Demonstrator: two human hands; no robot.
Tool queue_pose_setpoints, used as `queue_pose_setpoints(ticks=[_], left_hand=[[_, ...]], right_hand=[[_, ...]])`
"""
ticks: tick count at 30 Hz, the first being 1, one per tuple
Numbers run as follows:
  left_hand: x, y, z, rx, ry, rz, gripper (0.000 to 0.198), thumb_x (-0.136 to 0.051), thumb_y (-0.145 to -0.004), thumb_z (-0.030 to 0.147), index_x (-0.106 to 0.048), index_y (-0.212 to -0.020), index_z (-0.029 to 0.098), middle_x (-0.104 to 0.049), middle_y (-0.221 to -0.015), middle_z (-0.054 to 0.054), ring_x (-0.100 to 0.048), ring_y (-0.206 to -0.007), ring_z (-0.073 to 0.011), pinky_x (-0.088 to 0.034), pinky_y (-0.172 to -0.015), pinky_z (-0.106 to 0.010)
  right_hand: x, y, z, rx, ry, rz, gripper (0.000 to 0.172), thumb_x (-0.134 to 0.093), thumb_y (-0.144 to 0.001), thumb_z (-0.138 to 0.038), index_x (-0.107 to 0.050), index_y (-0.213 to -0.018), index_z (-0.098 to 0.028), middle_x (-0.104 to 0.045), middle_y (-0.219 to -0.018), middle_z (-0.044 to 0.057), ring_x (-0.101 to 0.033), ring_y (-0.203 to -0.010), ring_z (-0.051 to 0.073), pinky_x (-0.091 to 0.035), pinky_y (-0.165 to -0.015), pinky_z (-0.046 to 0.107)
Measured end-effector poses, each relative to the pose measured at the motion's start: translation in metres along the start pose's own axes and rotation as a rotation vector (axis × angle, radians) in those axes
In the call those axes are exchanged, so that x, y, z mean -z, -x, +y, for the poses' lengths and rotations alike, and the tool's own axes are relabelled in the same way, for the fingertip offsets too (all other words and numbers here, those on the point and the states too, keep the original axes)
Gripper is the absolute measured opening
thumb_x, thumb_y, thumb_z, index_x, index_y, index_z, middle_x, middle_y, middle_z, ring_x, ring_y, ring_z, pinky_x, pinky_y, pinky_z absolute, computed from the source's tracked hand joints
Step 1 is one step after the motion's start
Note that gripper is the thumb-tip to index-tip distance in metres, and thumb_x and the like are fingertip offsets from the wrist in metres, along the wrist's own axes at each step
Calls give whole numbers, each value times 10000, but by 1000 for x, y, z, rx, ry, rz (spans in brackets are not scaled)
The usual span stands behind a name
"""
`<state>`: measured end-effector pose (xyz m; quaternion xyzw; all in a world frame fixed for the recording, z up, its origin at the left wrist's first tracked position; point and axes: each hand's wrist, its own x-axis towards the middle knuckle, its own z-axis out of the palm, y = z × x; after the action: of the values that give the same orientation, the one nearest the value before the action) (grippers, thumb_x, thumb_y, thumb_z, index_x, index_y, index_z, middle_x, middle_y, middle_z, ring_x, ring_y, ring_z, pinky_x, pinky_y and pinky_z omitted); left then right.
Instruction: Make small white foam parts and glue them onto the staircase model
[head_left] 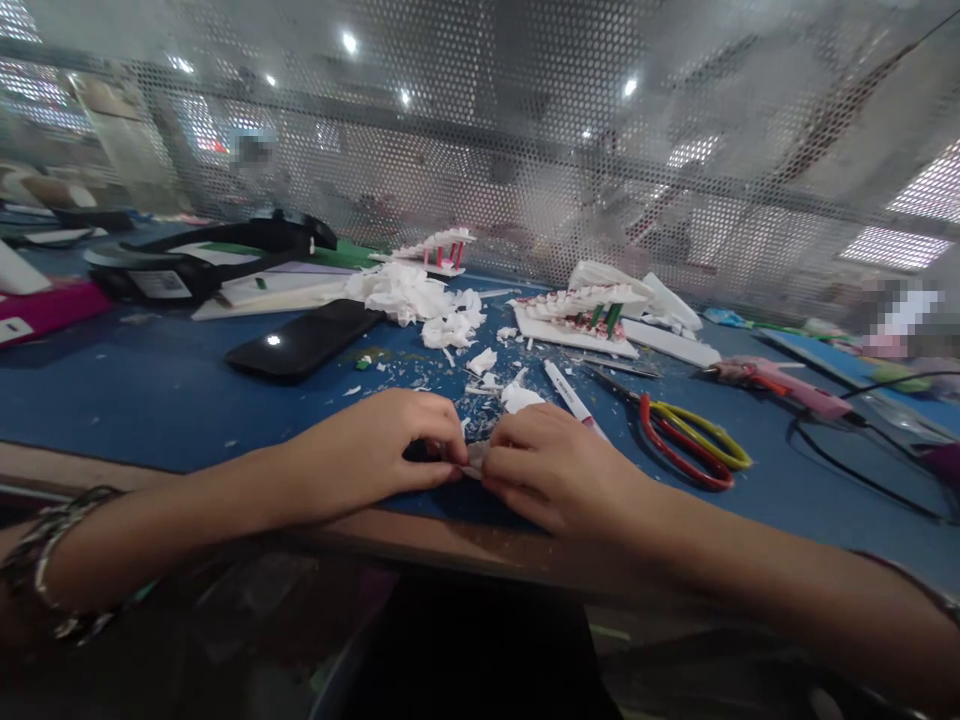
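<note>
Just above the table's front edge, my left hand (409, 440) and my right hand (559, 465) meet with fingertips pinched. Between them is a small whitish scrap (474, 462), mostly covered by the fingers; its material is unclear. The fingers of both hands are curled closed on it. Right beyond the hands lie a crumpled white piece (521, 397) and white shreds. A white pen-like stick (571, 395) lies past my right hand, beside scissors (686, 435) with one red and one yellow handle loop.
Farther back are a black phone (307, 340), a heap of torn white paper (409, 292), and two white stair-like models (581, 315) (442, 247). A black headset (210, 255) lies left. A pink glue gun (795, 385) with a black cord lies right. Perforated metal mesh (480, 150) stands behind.
</note>
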<state>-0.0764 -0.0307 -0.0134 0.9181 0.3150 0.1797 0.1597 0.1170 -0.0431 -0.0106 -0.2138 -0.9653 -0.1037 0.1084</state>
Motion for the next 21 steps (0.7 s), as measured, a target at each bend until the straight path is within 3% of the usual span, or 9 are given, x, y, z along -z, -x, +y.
queue_pose_setpoints(ticks=[4,7,10,15,21], left_hand=[[-5,2,2,-105,-123,53,133,-525,-769,173,-637,-700,188,-632,-725,11,-550,-666,-120,-361,-626,-225],[-8,1,4,-138,-217,72,139,-531,-771,206,-656,-711,198,-649,-736,5,-552,-667,-141,-349,-631,-259],[-6,0,5,-104,-129,61,135,-546,-762,214,-666,-701,202,-656,-728,14,-567,-694,-132,-367,-650,-238],[-2,-2,3,1,40,8,120,-572,-740,202,-670,-670,201,-657,-781,26,-584,-713,-97,-393,-658,-174],[-3,-1,3,40,-36,71,137,-567,-740,269,-657,-655,211,-669,-746,30,-587,-720,-128,-379,-681,-225]], right_hand=[[7,5,1,186,268,-13,246,-341,-864,-133,-559,-757,-175,-566,-735,31,-460,-683,143,-325,-667,291],[6,5,2,95,181,-21,214,-374,-861,-219,-560,-771,-166,-550,-699,25,-453,-638,142,-328,-617,279],[1,3,3,-3,14,-34,207,-419,-840,-297,-563,-784,-159,-539,-716,31,-448,-631,137,-322,-578,257],[-3,-1,4,-68,-211,-68,219,-389,-849,-225,-574,-768,-139,-518,-724,35,-445,-621,108,-322,-564,222],[-6,-2,4,-166,-325,-32,163,-433,-818,-181,-558,-729,-129,-480,-718,26,-426,-634,96,-321,-562,202]])
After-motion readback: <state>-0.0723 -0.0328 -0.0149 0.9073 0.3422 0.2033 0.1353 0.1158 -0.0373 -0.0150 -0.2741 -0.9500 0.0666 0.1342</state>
